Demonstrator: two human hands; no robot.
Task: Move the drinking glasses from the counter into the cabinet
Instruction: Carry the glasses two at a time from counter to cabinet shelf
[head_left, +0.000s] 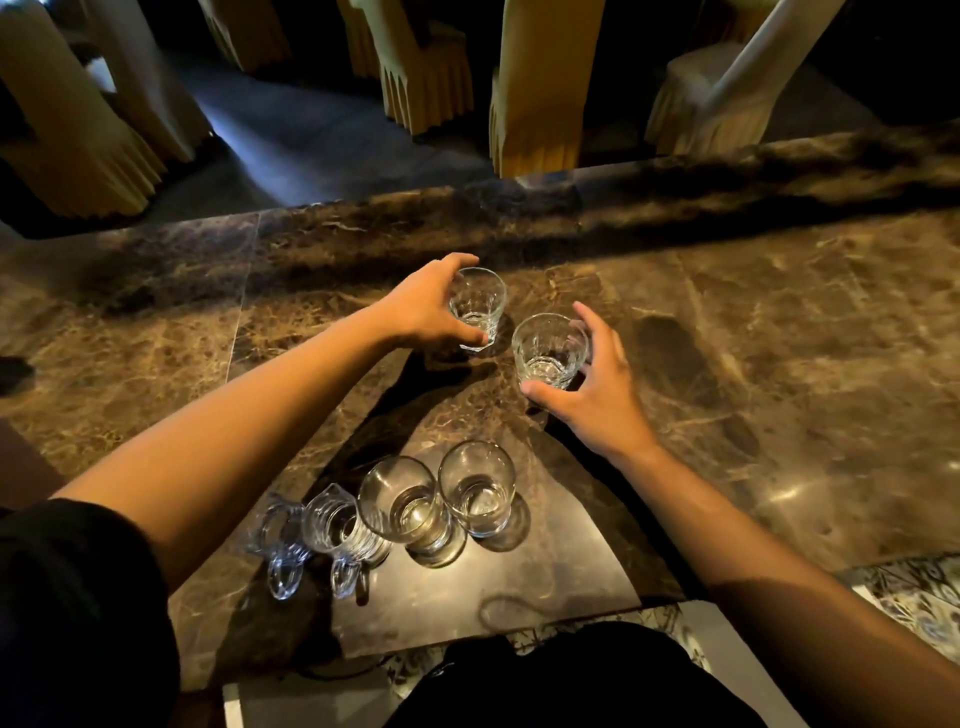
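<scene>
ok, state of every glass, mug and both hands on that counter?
left hand: fingers wrapped around far tumbler
far tumbler: upright, empty, on counter
right hand: curled around near tumbler, contact unclear
near tumbler: upright, empty
two tall glasses: upright, empty, untouched
two handled mugs: upright, side by side, untouched

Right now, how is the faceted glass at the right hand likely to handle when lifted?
The faceted glass looks rigid and breakable. Its thick base suggests some weight and steadiness. The right hand curls around it; facets probably aid grip.
</scene>
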